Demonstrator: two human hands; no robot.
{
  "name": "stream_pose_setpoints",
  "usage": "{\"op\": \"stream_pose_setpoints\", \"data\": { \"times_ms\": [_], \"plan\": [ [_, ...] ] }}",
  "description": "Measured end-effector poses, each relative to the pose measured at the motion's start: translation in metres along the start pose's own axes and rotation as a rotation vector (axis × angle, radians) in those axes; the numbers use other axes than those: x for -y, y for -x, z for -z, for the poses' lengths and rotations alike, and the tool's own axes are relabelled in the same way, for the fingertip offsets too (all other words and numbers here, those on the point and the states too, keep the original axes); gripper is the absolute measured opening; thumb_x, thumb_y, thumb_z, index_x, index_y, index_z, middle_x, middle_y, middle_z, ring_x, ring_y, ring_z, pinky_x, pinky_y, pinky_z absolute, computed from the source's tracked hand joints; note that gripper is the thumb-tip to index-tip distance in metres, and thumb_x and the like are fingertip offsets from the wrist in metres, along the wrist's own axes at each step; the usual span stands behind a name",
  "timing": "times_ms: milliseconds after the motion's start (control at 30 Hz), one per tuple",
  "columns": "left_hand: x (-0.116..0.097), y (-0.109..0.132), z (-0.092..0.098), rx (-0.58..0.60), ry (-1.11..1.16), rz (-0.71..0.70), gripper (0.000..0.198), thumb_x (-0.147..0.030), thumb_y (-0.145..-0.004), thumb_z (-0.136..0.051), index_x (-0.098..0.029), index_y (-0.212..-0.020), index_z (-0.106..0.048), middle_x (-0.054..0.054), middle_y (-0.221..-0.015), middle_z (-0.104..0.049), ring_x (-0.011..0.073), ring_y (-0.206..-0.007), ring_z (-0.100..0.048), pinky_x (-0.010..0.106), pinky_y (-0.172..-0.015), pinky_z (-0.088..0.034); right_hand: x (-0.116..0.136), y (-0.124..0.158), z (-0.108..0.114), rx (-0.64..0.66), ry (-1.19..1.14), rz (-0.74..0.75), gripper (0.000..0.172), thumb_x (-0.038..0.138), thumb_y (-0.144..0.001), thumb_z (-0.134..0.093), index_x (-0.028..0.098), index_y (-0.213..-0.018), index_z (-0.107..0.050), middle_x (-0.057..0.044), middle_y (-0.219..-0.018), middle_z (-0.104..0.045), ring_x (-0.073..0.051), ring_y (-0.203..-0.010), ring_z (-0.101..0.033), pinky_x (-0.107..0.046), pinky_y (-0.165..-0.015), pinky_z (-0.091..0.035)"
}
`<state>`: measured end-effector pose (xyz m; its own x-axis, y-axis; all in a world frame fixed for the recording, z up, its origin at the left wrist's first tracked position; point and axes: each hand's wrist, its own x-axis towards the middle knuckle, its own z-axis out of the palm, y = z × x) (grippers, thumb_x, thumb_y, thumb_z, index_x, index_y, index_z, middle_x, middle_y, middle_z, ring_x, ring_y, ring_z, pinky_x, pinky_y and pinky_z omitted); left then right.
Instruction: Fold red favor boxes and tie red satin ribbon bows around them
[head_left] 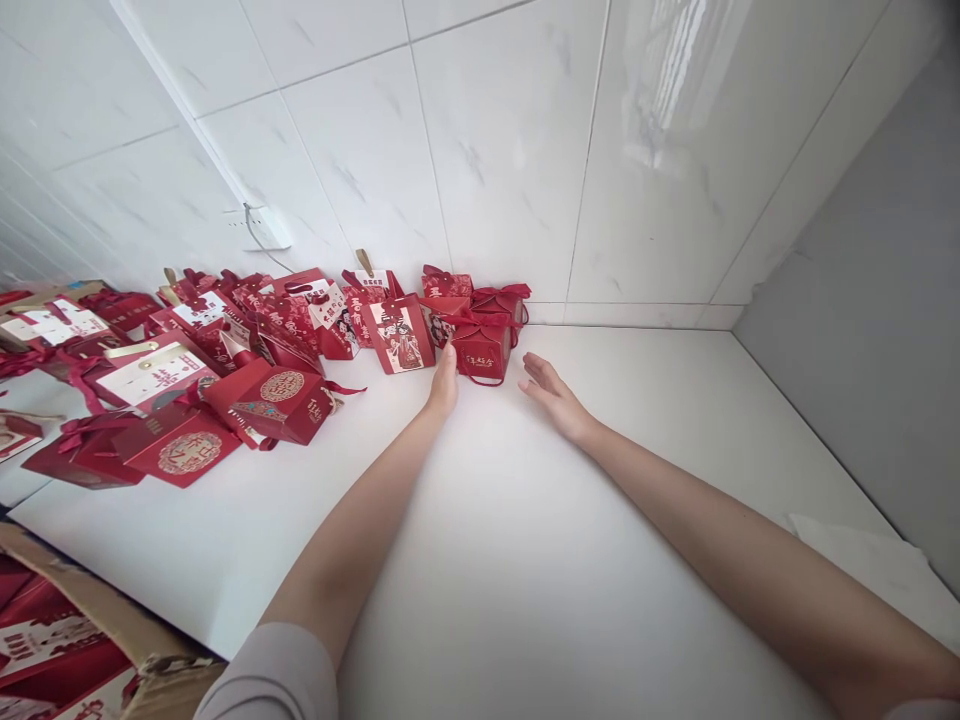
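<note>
Head view, observed from my remote station. The red ribbon-tied gift box (480, 358) stands upright at the far side of the white tabletop (525, 560), between the two hands. Its front carries gold lettering; a red bow (480, 318) sits on top, and a thin red loop lies on the tabletop at its front foot.

Left hand (443, 386): fingers extended and close together, palm turned towards the box's left wall. It grips nothing that I can see; whether it touches the wall I cannot tell. Right hand (556, 402): fingers spread a little, palm facing inward, holding nothing, with bare tabletop visible between it and the box.

Surroundings: a second bow-topped box (501, 297) is close behind; a red printed gift bag (400, 335) stands just left of the left hand. Further left, a red box with a round gold medallion (279, 398) leans among others.

Handling notes, my judgement: I would keep both palms upright and level with each other, so pressure falls evenly on the side walls. The walls look like folded card and may dent, so light contact should suffice. I would keep the fingertips clear of the bow and the loop, which could snag, and avoid nudging the printed bag with the left knuckles.
</note>
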<state>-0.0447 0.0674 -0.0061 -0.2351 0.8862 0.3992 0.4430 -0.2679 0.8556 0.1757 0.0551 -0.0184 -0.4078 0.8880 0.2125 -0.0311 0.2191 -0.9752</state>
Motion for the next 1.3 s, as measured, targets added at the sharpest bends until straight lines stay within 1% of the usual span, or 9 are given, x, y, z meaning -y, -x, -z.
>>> {"op": "stream_pose_setpoints", "data": {
  "times_ms": [67,167,233,300,467,600,733,1067,1300],
  "plan": [
    [0.001,-0.003,0.006,-0.007,0.141,0.067,0.079,-0.068,-0.092,-0.009,-0.016,-0.142,-0.042,0.011,-0.087,-0.072,0.0227,-0.096,-0.070,0.038,-0.091,-0.052,0.000,-0.005,0.004,-0.044,-0.062,-0.031,0.065,0.059,-0.089,-0.047,0.027,-0.142,-0.029,-0.009,-0.153,-0.036,-0.021,-0.143,-0.033,-0.044,-0.116,-0.031],
    [0.002,-0.004,0.016,-0.069,0.344,0.154,0.081,-0.073,-0.088,-0.019,-0.013,-0.126,-0.057,-0.001,-0.043,-0.051,0.0202,-0.057,-0.065,0.035,-0.072,-0.053,-0.001,-0.007,0.015,-0.227,-0.109,-0.058,0.063,0.063,-0.092,-0.034,0.024,-0.140,-0.031,-0.010,-0.127,-0.063,-0.022,-0.123,-0.057,-0.047,-0.112,-0.035],
    [0.003,-0.005,0.019,-0.115,0.374,0.165,0.076,-0.074,-0.087,-0.028,-0.013,-0.117,-0.062,-0.001,-0.046,-0.052,0.0186,-0.054,-0.062,0.032,-0.066,-0.051,-0.002,-0.007,0.022,-0.357,-0.131,-0.086,0.059,0.064,-0.090,-0.036,0.023,-0.133,-0.038,-0.009,-0.112,-0.069,-0.023,-0.109,-0.064,-0.047,-0.107,-0.041],
    [0.004,-0.005,0.020,-0.145,0.396,0.167,0.071,-0.074,-0.085,-0.036,-0.014,-0.111,-0.063,0.003,-0.063,-0.064,0.0184,-0.066,-0.064,0.030,-0.068,-0.049,-0.002,-0.006,0.025,-0.389,-0.133,-0.095,0.055,0.065,-0.089,-0.038,0.024,-0.125,-0.045,-0.009,-0.116,-0.066,-0.023,-0.110,-0.062,-0.045,-0.103,-0.045],
    [-0.001,-0.005,0.014,-0.052,0.463,0.174,0.068,-0.074,-0.082,-0.041,-0.018,-0.114,-0.063,0.008,-0.100,-0.071,0.0209,-0.092,-0.065,0.031,-0.082,-0.047,0.003,-0.002,0.018,-0.178,-0.161,-0.055,0.051,0.064,-0.087,-0.047,0.030,-0.125,-0.052,-0.006,-0.140,-0.054,-0.022,-0.131,-0.048,-0.042,-0.104,-0.044],
    [-0.006,-0.002,0.018,0.039,0.475,0.235,0.078,-0.079,-0.081,-0.031,-0.016,-0.119,-0.058,0.005,-0.071,-0.068,0.0210,-0.070,-0.064,0.032,-0.070,-0.047,0.003,0.000,0.013,-0.029,-0.213,-0.034,0.053,0.063,-0.090,-0.046,0.032,-0.133,-0.047,-0.004,-0.150,-0.043,-0.021,-0.141,-0.036,-0.043,-0.113,-0.033],
    [-0.006,-0.001,0.026,0.077,0.426,0.263,0.079,-0.078,-0.083,-0.024,-0.014,-0.113,-0.060,-0.004,-0.041,-0.044,0.0160,-0.046,-0.052,0.030,-0.063,-0.046,-0.001,-0.001,0.016,-0.064,-0.273,-0.037,0.050,0.063,-0.091,-0.043,0.031,-0.129,-0.051,-0.005,-0.147,-0.046,-0.022,-0.138,-0.039,-0.042,-0.109,-0.038],
    [-0.004,0.001,0.023,0.192,0.275,0.200,0.064,-0.067,-0.089,-0.036,-0.012,-0.105,-0.065,0.001,-0.052,-0.057,0.0172,-0.057,-0.061,0.031,-0.070,-0.046,-0.003,-0.004,0.020,0.005,-0.269,-0.061,0.046,0.060,-0.092,-0.042,0.024,-0.112,-0.062,-0.007,-0.121,-0.063,-0.021,-0.109,-0.059,-0.035,-0.089,-0.047],
    [-0.019,0.024,0.024,0.266,0.225,0.199,0.056,-0.061,-0.089,-0.042,-0.014,-0.106,-0.066,0.006,-0.068,-0.068,0.0217,-0.078,-0.066,0.037,-0.088,-0.045,0.014,0.014,0.011,0.131,-0.236,-0.092,0.040,0.059,-0.084,-0.058,0.019,-0.085,-0.066,-0.001,-0.074,-0.064,-0.015,-0.069,-0.058,-0.029,-0.072,-0.046]
  ]
}}
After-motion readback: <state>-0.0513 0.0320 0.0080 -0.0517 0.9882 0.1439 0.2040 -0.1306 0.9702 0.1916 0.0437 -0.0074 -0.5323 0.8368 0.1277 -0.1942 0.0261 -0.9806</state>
